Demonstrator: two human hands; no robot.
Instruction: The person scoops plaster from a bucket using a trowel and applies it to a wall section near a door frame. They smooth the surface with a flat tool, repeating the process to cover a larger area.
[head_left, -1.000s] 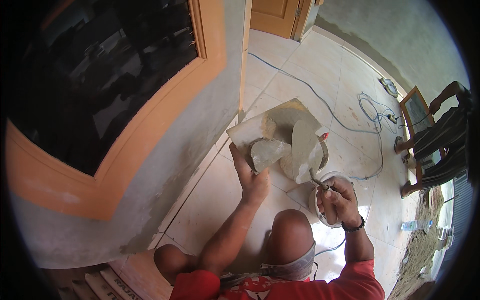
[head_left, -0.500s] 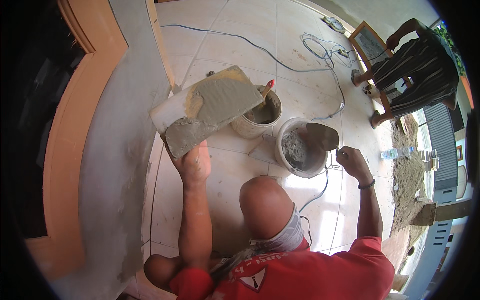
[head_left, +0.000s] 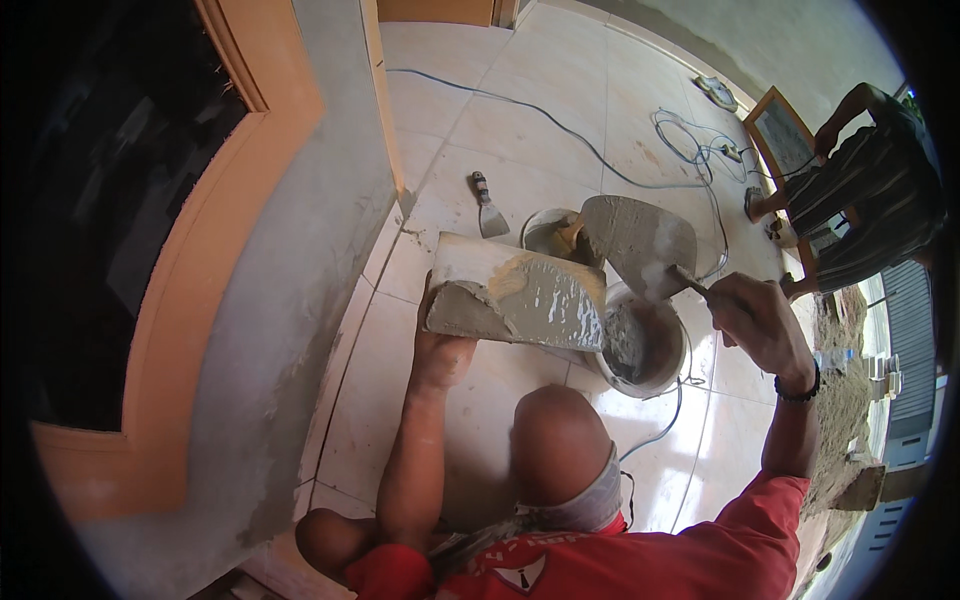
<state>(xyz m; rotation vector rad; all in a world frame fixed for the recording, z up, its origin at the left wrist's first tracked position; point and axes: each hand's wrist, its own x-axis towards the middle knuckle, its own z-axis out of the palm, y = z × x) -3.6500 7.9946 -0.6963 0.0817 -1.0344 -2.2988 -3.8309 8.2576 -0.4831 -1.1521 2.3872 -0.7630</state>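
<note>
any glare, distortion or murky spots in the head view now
Head view: glare whitens the floor tiles right of centre; bright highlights streak the mortar on the board; the orange frame looks bowed at left; the dark pane shows little detail; corners fall black.

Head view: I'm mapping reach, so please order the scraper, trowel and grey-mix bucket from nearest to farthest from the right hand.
1. Trowel: gripped in the right hand.
2. Grey-mix bucket: just left of that hand.
3. Scraper: farthest, on the floor toward the upper left.
</note>
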